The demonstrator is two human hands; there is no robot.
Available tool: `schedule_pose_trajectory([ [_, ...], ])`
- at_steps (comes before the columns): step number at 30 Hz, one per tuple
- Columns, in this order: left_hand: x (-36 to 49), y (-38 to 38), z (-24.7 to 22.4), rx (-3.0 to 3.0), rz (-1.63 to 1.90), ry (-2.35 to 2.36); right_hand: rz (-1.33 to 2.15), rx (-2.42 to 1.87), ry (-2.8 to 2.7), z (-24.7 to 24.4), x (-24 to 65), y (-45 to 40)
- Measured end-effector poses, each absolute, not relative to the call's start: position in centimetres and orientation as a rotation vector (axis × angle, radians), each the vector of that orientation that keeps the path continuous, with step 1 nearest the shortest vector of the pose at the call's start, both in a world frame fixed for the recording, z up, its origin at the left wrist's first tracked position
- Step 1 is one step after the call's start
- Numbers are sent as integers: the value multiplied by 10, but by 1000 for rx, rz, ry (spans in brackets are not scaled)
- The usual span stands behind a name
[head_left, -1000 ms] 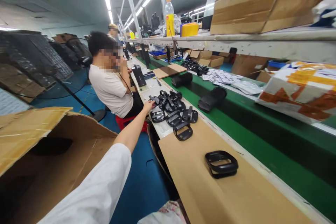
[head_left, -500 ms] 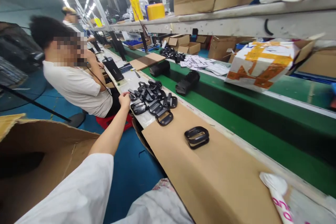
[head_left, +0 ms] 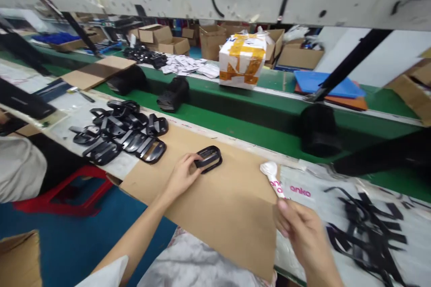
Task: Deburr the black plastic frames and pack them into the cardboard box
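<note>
My left hand [head_left: 183, 176] is closed on the left end of a black oval frame [head_left: 215, 164], which has a long opening and lies on the brown cardboard sheet [head_left: 235, 197]. More black frames [head_left: 153, 150] are heaped to its left, some tilted over each other. On the right, my right hand [head_left: 298, 222] has its thumb and fingers pressed together, at the near end of a white strip with pink lettering [head_left: 269, 169]. What is inside those fingers is hidden. Several black straps [head_left: 367, 228] lie in a tangle farther right.
A green conveyor belt [head_left: 229, 119] runs behind the bench, carrying dark rolled bundles [head_left: 173, 94]. Beyond it stand a taped white box [head_left: 242, 60] and blue trays [head_left: 328, 84]. A grey shelf beam [head_left: 175, 2] crosses above. A red stool [head_left: 63, 195] and a seated person [head_left: 20, 168] are at left.
The view has swung right. My left hand has moved from the heap to the single frame on the cardboard and closed on it. My right hand has come into view beside the white strip.
</note>
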State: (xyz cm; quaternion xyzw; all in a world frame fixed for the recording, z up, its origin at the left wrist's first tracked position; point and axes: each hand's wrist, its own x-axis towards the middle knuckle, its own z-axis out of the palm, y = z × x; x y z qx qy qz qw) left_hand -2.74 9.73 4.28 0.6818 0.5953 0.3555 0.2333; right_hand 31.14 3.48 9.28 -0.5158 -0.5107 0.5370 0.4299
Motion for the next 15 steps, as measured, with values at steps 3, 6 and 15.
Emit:
schedule_pose_trajectory([
  [3,-4,107,55,1962,1038,1374,1246,-1349,-1245,81,294,42],
  [6,15,108,84,2049,1000,1080,1254,-1324,-1128,79,286,48],
  [15,57,103,105,1641,950,919,1639,-1121,-939,70,255,46],
])
